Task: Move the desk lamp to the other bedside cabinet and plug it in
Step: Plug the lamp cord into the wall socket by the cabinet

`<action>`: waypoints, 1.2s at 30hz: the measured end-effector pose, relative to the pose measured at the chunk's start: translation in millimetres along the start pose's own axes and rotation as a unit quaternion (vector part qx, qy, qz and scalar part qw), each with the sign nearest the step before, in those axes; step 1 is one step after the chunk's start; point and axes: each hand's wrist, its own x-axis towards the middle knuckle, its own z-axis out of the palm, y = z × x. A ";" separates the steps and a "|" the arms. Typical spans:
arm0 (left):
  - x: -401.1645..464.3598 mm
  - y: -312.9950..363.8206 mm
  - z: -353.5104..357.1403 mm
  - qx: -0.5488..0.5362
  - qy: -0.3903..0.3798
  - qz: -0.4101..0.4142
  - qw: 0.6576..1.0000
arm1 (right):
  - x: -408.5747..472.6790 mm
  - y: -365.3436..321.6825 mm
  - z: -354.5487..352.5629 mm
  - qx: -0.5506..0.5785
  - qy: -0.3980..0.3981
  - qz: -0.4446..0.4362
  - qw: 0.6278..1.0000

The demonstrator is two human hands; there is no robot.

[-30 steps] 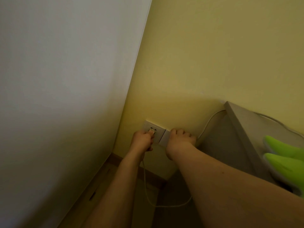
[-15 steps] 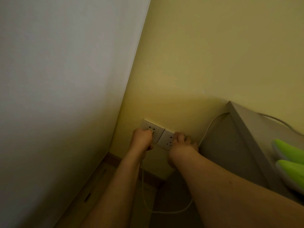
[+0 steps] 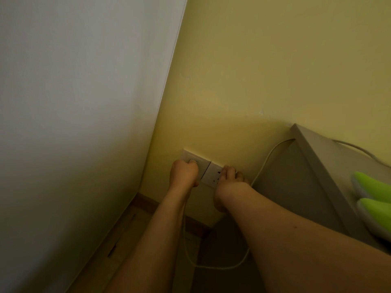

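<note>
Low on the yellow wall sit two white socket plates side by side, the left socket (image 3: 195, 158) and the right socket (image 3: 212, 174). My left hand (image 3: 184, 173) is closed around the lamp's plug and presses it against the left socket; the plug itself is hidden inside my fist. The white cord (image 3: 215, 266) hangs from that hand, loops near the floor and climbs behind the grey bedside cabinet (image 3: 317, 157). My right hand (image 3: 229, 179) rests with its fingertips on the right socket's edge. The green part of the lamp (image 3: 374, 195) lies on the cabinet at the right edge.
A white panel or wall (image 3: 84, 123) rises close on the left, meeting the yellow wall in a corner. A brown skirting board (image 3: 148, 203) runs along the floor below the sockets. The gap between panel and cabinet is narrow.
My left fist has pushed up onto the left socket and now covers the plug. My right hand slid down and right, uncovering more of the right socket.
</note>
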 end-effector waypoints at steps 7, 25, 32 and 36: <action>1.9 4.7 7.2 -0.035 0.022 -0.010 0.999 | -0.3 -2.2 0.5 -0.001 0.004 0.001 1.000; -4.2 26.0 -4.9 -0.015 -0.026 -0.080 0.996 | -25.0 0.5 -20.7 -0.023 0.004 0.005 1.000; -22.3 58.7 -40.5 0.243 -0.108 -0.042 0.963 | -66.6 4.2 -44.9 0.009 0.090 -0.014 0.996; -36.9 75.6 -55.8 0.347 -0.088 0.032 0.933 | -99.3 14.8 -69.6 0.020 0.158 -0.030 0.987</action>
